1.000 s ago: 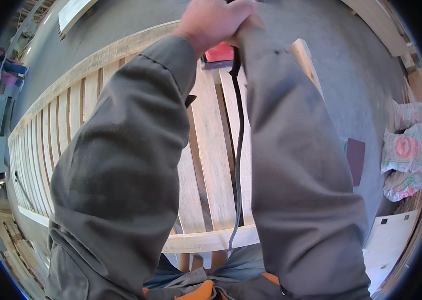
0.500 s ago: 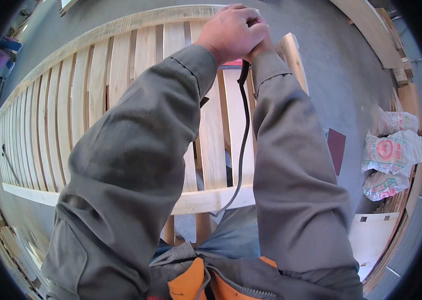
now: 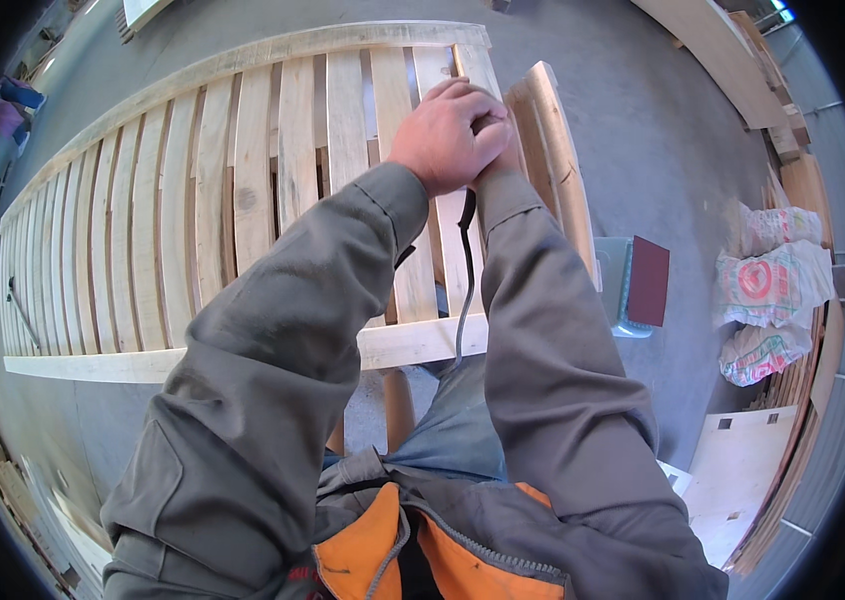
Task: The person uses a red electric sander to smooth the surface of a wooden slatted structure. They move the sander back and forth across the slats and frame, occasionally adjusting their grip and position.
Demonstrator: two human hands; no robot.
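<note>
A slatted pale wooden frame (image 3: 346,110) lies in front of me. Above its right end my left hand (image 3: 449,138) is curled closed, lapped over my right hand (image 3: 504,152). Whatever they grip is covered by the hands themselves. A black cord (image 3: 468,270) runs from beneath them toward me, over the near rail (image 3: 421,342), so it looks like a corded power tool; its kind is hidden. My right hand's fingers are mostly out of sight behind the left.
Right of the hands stands an upright end board (image 3: 555,150). Beyond it a dark red sheet (image 3: 648,280) rests on a teal stool-like object (image 3: 615,262). White sacks (image 3: 773,285) and stacked boards (image 3: 828,345) line the right side. A thin dark rod (image 3: 23,310) lies on the far-left slats.
Both hands have come nearer to me, away from the frame's far rail, with the cord trailing. My view has shifted, and more of the teal object on the right shows.
</note>
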